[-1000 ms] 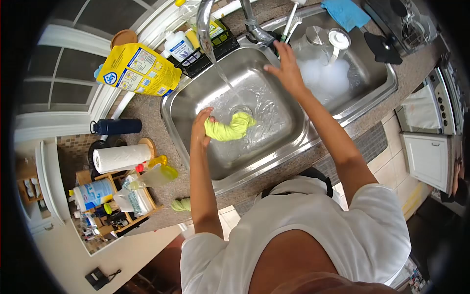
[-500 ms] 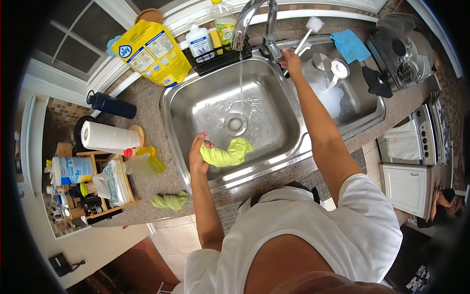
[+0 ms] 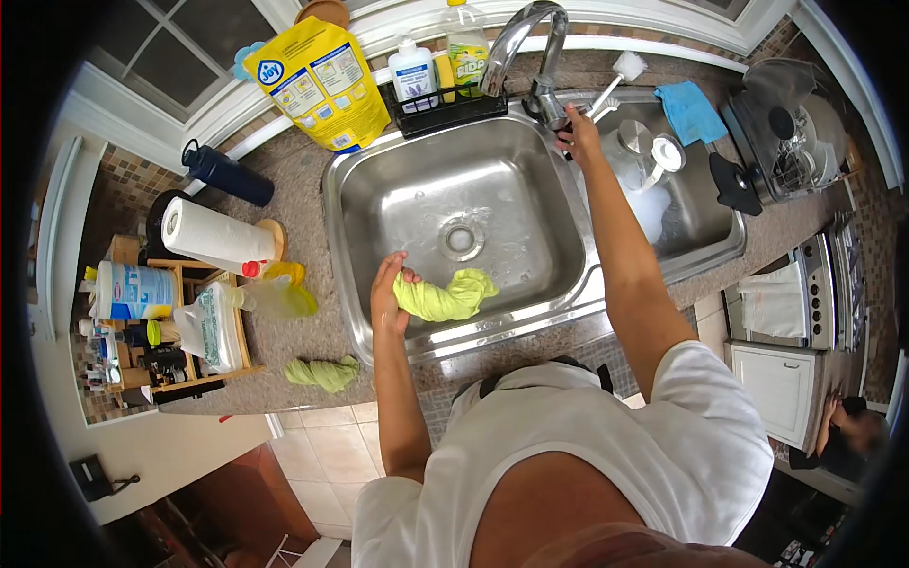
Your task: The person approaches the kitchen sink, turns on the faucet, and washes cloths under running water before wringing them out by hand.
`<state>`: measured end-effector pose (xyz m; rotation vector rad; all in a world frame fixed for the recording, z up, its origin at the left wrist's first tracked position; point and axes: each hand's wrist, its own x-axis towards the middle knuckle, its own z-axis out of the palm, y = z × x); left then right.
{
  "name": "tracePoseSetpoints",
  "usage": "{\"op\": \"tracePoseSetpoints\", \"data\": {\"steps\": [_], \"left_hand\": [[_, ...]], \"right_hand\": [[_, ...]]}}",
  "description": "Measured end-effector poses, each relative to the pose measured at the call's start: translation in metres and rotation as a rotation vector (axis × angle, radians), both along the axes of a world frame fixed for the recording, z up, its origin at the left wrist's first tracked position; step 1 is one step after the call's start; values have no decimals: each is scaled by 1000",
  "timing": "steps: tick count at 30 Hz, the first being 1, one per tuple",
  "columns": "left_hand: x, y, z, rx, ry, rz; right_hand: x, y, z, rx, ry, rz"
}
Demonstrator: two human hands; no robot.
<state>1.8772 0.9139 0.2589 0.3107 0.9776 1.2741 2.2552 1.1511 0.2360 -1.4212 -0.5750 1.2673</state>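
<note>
My left hand [image 3: 388, 293] is closed on a twisted lime-green cloth [image 3: 443, 297], held over the near left part of the large steel sink basin [image 3: 516, 213]. Up at the back, my right hand [image 3: 580, 140] has its fingers at the handle on the base of the chrome faucet [image 3: 545, 99]; the handle is mostly covered. No stream falls from the spout, and a few drops lie in the basin. A second green cloth [image 3: 323, 374] rests bunched on the counter at the near left.
The smaller basin [image 3: 705, 232] on the right holds a clear pitcher [image 3: 632, 140] and suds. A blue cloth [image 3: 689, 111] hangs at its back. Behind the sink stand bottles in a black caddy [image 3: 450, 115] and a yellow pouch [image 3: 322, 85]. Paper towels [image 3: 213, 234] lie left.
The water stream from the faucet has stopped. My right hand remains at the faucet handle, and my left still grips the cloth. The camera view has shifted slightly.
</note>
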Motion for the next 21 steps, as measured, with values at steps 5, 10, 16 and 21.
{"op": "tracePoseSetpoints", "data": {"steps": [5,10,16,21], "left_hand": [[3,14,28,59,9,-15],[32,43,58,169,31,-286],[78,66,81,310,1073,-376],[69,83,105,342,561,-608]], "right_hand": [[-60,-67,-16,183,42,-20],[-158,-187,0,13,792,994],[-164,-213,53,-46,607,1108],[-173,-225,85,-134,963,1023]]}}
